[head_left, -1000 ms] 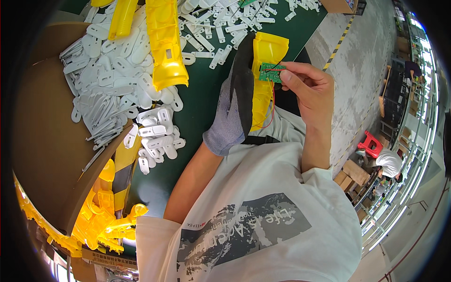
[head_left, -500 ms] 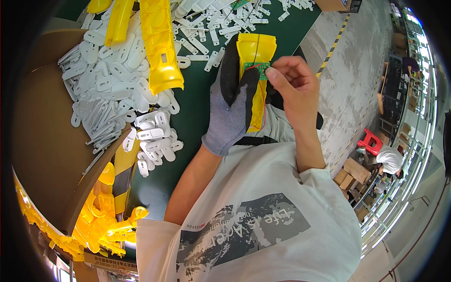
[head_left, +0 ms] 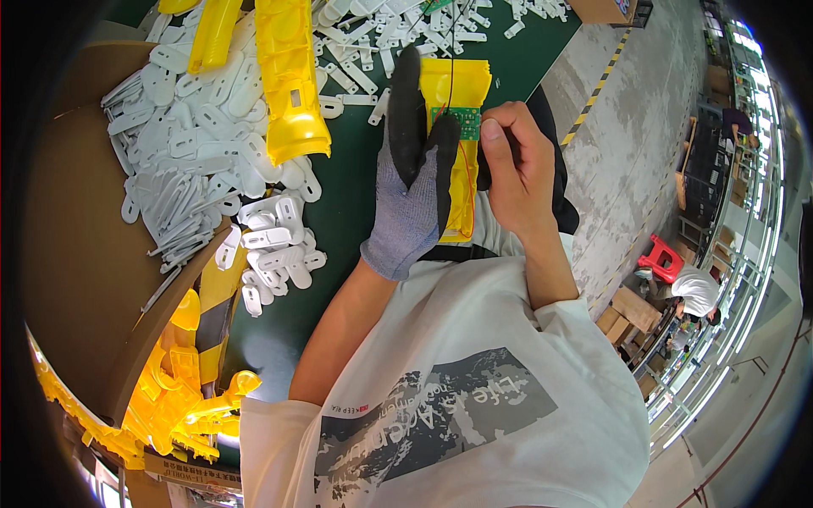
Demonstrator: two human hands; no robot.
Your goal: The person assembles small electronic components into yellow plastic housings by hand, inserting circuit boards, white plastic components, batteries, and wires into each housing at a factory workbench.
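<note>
My left hand [head_left: 408, 199], in a grey glove with black-coated fingers, is wrapped round a long yellow plastic housing [head_left: 470, 80]. Its thumb presses on a small green circuit board [head_left: 467, 124] lying across the housing. A thin black wire [head_left: 451, 68] runs up from the board, and a red wire [head_left: 467, 165] trails down along the housing. At the board's right edge, the bare thumb and forefinger of my right hand [head_left: 523, 169] are pinched together; the other fingers are curled. What lies between those fingertips is partly hidden.
White plastic pieces [head_left: 199, 127] pile up at left beside a cardboard box wall [head_left: 76, 186]. Another yellow housing [head_left: 292, 93] rests over them. Several small white strips [head_left: 406, 30] and a green board lie at the table's [head_left: 339, 224] far side. More yellow parts [head_left: 174, 389] sit at lower left.
The housing has turned slightly, so more of the circuit board's face shows. My right hand has shifted a little left and its fingers have drawn closer together at the board's edge.
</note>
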